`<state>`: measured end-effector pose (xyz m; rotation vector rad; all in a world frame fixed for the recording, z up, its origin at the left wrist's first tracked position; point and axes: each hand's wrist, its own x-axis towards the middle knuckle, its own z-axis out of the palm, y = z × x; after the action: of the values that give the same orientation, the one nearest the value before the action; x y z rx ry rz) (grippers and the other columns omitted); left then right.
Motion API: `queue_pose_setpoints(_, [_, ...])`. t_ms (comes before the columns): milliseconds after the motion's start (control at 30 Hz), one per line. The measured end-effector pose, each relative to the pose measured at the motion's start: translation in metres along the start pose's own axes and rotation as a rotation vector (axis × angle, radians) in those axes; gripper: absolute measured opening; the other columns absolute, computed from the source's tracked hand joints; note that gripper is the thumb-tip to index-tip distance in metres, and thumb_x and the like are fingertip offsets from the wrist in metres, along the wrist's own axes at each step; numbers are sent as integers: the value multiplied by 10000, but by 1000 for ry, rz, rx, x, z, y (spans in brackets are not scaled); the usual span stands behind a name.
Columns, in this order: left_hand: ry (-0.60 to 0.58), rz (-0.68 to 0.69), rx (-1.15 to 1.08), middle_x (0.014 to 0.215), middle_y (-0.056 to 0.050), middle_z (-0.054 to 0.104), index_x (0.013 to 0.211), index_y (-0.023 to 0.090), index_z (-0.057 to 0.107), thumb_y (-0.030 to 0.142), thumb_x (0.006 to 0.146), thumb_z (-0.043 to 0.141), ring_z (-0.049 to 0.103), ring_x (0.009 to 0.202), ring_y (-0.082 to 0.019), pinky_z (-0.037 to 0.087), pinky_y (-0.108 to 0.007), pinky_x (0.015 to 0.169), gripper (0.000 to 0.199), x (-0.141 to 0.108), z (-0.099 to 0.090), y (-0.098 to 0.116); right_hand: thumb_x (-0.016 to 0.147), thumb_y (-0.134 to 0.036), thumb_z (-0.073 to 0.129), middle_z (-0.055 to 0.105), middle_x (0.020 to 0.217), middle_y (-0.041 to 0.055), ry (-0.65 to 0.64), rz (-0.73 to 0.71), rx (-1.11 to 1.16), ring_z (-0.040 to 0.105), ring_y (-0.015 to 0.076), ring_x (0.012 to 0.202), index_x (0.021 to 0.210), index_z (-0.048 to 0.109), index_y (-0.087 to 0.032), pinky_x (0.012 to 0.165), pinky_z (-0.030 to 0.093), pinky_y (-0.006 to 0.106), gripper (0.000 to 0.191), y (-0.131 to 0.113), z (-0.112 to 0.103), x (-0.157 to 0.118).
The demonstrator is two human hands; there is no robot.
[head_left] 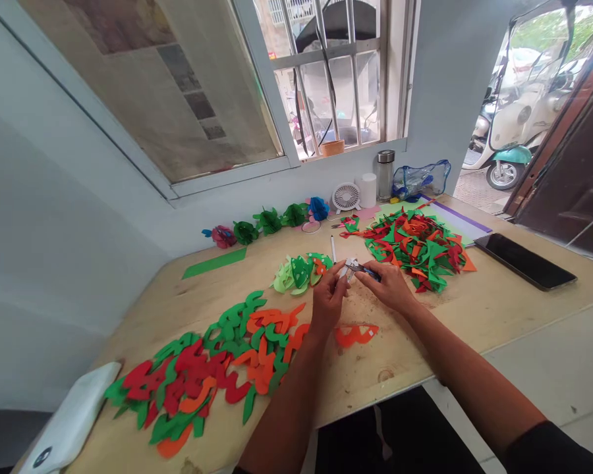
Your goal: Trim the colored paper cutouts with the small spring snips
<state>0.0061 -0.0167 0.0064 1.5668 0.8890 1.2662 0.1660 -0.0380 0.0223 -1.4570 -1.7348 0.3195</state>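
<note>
My left hand (329, 297) pinches a small white piece (346, 269), which looks like paper or sticky sheet. From the right, my right hand (391, 284) grips dark-handled scissors (369, 272), their blades at the white piece. An orange wavy cutout (354, 336) with small white squares on it lies on the table just below my hands. Close to the left fingers are light green and dotted cutouts (296, 273) and a white pen (333, 249). A big spread of red, green and orange wavy cutouts (197, 368) covers the left of the table.
Scraps of red, green and orange (418, 247) are heaped at the right, beside a black phone (526, 261). Along the wall stand paper-like flowers (270, 221), a small fan (346, 197), a glass bottle (385, 176) and a clear pouch (422, 180). A white object (74, 418) sits at the left edge.
</note>
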Motion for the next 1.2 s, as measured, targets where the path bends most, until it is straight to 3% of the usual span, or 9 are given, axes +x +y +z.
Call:
queue_pose_setpoints(633, [0,26,14,666,19,545,1197,189,585,361,832,555,495,570,-80,438,-188,551,404,1,0,-4,861,-517,435,522,556,-13,7,-1,-53,445,110,531,711,622,-185,544,299,218,410,0,-1,-1])
queue_pose_setpoints(900, [-1,35,53,672,21,542,1202,195,586,364,838,544,477,559,-77,415,-187,542,404,2,-1,-7,866,-529,424,621,609,24,83,27,-208,526,135,568,772,676,-204,542,287,229,422,-1,2,-2])
queue_pose_setpoints(1200, [3,34,197,669,15,551,1184,186,604,333,843,512,490,576,-91,410,-197,561,382,1,1,4,876,-541,396,637,613,31,222,123,-294,572,150,579,783,674,-212,516,270,230,440,2,-1,-2])
